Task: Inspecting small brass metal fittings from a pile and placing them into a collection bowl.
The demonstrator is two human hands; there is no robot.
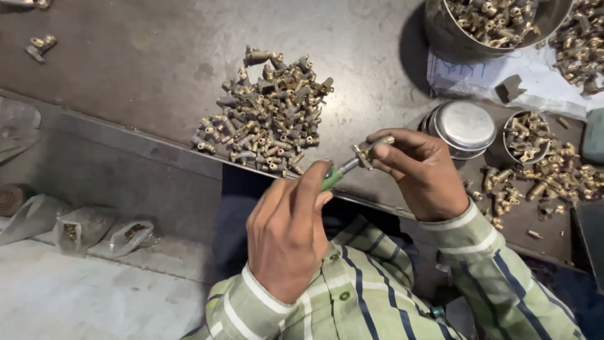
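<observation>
Left hand: the left hand (286,236) was wrapped round a green-handled tool (333,176), tip aimed up at the fitting.
Right hand: the right hand (421,173) pinched one small brass fitting (363,151) at its fingertips, the tool's tip meeting it, both held in the air just off the tabletop edge.
Done so far: hard to call; I could not tell which heap was finished work.
Left to do: judging by bulk, plenty. A big pile (267,123) lay just beyond the fitting, untouched.
Other stock: right of the fitting, a small cup (525,138) of parts, a shut steel tin (464,128), loose pieces (541,179); farther up, a large steel bowl (491,25) nearly full.
Surface: a dark, scuffed metal tabletop (151,56), with white paper (541,79) under the bowl.
Room: left of the fitting and lower down, a grey ledge held small plastic bags (104,230); little else showed.
</observation>
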